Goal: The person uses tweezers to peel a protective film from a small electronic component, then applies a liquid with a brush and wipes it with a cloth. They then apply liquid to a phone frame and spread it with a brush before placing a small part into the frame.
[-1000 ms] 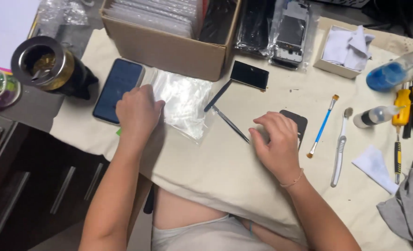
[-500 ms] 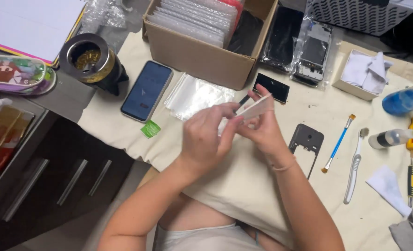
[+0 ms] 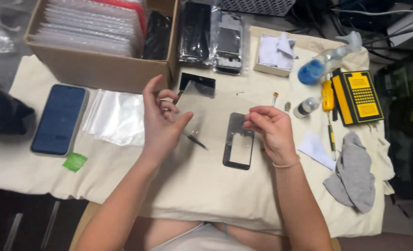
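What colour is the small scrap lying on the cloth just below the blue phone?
Bright green. The scrap shows best in the head view, beside the phone.

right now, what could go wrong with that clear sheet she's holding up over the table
The left hand holds the thin clear sheet only by one edge, so it might bend, slip or pick up fingerprints.
Tweezers lie right below it; if the sheet drops on them, it could get scratched.
The right hand hovers over the open phone frame, and the spray bottle stands close enough to be knocked by a reach.
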